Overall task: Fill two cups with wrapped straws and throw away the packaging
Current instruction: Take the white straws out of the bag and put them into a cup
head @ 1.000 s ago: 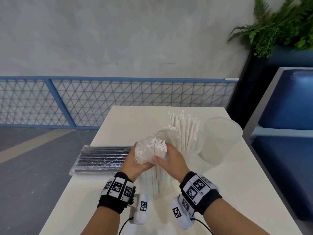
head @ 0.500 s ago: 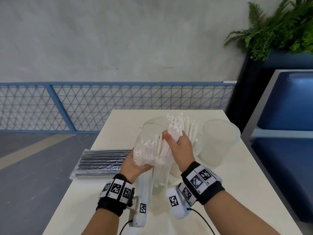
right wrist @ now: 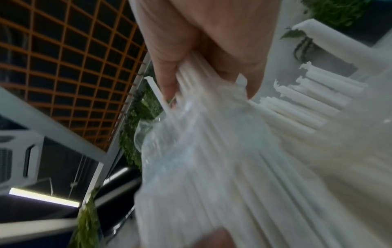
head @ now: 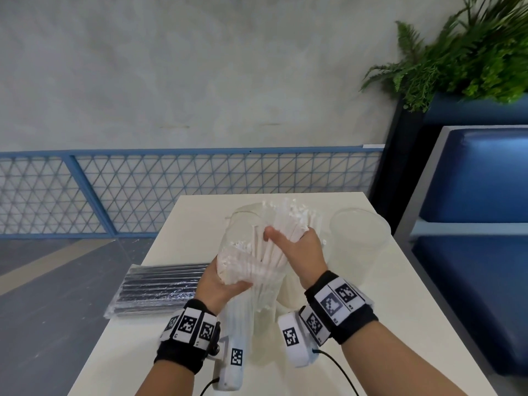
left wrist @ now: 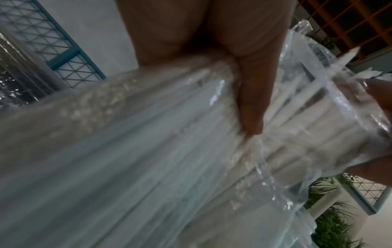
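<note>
My left hand (head: 224, 284) grips a clear plastic bag (head: 243, 227) of white wrapped straws (head: 243, 264) near its middle; its thumb (left wrist: 250, 100) presses on the film. My right hand (head: 300, 252) holds a bundle of wrapped straws (head: 288, 224) that reaches up out of the bag's open mouth, with my fingers (right wrist: 169, 80) curled round it. An empty translucent cup (head: 360, 238) stands to the right. Behind my right hand, more white straws (head: 313, 221) stand upright, and the cup that holds them is mostly hidden.
A sealed pack of black straws (head: 163, 287) lies at the left edge of the white table (head: 400, 310). A blue mesh fence (head: 171, 190) runs behind the table. A blue bench (head: 480, 224) and a planter with ferns (head: 471, 58) are to the right.
My right hand has risen from the bag's mouth with a bundle of straws, drawing them up and away. The left hand still holds the bag, whose mouth now stands open.
</note>
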{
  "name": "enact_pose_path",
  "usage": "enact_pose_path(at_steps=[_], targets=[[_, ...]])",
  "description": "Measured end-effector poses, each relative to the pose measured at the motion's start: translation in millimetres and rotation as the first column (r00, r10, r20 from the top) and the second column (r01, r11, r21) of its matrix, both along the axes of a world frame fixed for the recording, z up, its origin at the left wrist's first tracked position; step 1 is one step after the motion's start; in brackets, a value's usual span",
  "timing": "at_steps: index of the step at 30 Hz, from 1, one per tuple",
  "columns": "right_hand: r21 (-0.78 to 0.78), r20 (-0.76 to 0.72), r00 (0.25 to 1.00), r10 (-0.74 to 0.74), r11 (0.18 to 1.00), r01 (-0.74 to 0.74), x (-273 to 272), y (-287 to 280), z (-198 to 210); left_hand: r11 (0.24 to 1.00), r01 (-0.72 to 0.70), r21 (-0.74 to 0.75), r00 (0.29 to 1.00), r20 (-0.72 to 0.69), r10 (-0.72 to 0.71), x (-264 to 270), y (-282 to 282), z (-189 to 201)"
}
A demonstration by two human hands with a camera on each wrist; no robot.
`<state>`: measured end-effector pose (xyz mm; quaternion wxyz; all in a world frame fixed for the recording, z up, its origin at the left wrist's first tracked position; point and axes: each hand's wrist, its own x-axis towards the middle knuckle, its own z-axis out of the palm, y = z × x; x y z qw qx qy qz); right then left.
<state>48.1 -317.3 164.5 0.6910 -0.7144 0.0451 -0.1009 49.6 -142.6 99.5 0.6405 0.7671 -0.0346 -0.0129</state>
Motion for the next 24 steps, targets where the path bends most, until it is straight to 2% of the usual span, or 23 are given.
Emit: enact_pose_path(at_steps=[5, 9, 13, 20, 24], targets=[[0.25, 0.112, 0.987, -0.112, 0.965, 0.081, 4, -11, 29, 1.0, 0.006, -0.006, 1.0, -0.006, -0.006, 2, 1, -5], [0.383, 0.158, 0.968, -0.193, 0.916, 0.121, 8, -23, 40, 1.0, -0.019, -0.019, 1.0, -0.025, 0.018, 4, 3, -11], [0.34, 0.163, 0.978, -0.129, 0.938, 0.067, 11, -30, 45, 1.0, -0.03, -0.005, 0.999, -0.027, 0.03, 2, 3, -10], [0.318, 0.012, 0.994, 0.104, 0.942, -0.103, 9, -19, 28, 0.997, 0.01, 0.079, 1.0, -0.022, -0.008, 4, -6, -13], [0.296, -0.011, 0.996, 0.085, 0.952, -0.078, 8, -15, 26, 0.997, 0.028, 0.079, 0.999, -0.025, -0.026, 1, -9, -8]])
